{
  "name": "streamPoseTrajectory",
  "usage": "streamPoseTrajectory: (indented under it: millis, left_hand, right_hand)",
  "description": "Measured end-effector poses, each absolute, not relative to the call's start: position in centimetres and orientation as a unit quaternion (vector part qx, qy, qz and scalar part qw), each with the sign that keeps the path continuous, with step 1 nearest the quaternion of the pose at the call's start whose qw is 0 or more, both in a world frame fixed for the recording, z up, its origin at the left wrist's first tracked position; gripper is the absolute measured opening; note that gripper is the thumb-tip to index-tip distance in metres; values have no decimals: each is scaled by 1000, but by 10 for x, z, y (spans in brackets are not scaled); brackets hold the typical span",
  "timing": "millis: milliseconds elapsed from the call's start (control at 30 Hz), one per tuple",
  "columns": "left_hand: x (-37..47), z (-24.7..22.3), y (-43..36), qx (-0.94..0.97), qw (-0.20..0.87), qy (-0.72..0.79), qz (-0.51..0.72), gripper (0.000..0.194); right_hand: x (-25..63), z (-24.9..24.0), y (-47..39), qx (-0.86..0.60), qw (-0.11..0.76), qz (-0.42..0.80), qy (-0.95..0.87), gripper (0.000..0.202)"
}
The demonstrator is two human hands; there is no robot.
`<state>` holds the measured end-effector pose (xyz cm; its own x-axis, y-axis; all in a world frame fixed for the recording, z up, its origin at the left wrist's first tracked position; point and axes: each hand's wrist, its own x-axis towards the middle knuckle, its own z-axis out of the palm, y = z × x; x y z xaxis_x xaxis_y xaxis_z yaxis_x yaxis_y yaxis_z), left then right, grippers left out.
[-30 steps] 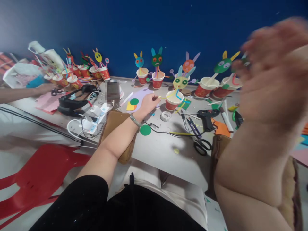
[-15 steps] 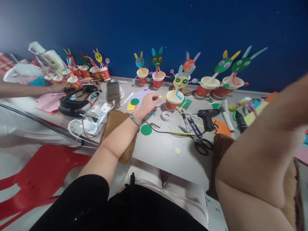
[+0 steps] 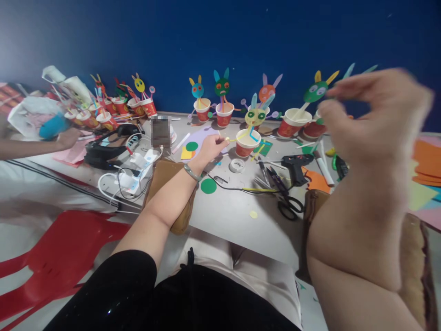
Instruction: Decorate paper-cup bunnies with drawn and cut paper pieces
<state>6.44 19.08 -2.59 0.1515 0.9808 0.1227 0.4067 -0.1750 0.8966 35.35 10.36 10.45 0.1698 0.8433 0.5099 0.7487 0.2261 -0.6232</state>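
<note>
Head view: left fingers (image 3: 220,143) pinch disc (image 3: 227,139) near paper cup (image 3: 245,149).

Your camera sits on your head and looks forward and down. It sees your black top (image 3: 206,299) at the bottom, the table (image 3: 229,207) in the middle and the blue wall (image 3: 220,37) up high. Your right hand (image 3: 375,110) is nearer the camera than your left hand (image 3: 212,149).
</note>
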Motion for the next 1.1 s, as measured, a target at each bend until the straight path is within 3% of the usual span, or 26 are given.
streamPoseTrajectory:
  millis: [100, 233, 433, 1100]
  left_hand:
    - [64, -24, 191, 660, 377, 532, 374, 32]
    - [65, -22, 191, 641, 407, 536, 370, 33]
    - [64, -25, 195, 643, 408, 527, 377, 28]
    - [64, -23, 197, 664, 378, 532, 366, 23]
  right_hand:
    - [335, 87, 119, -669, 349, 85, -651, 22]
    - [336, 49, 155, -679, 269, 152, -666, 34]
    - [341, 5, 182, -586, 299, 233, -716, 58]
    - [327, -16, 191, -585, 250, 189, -748, 46]
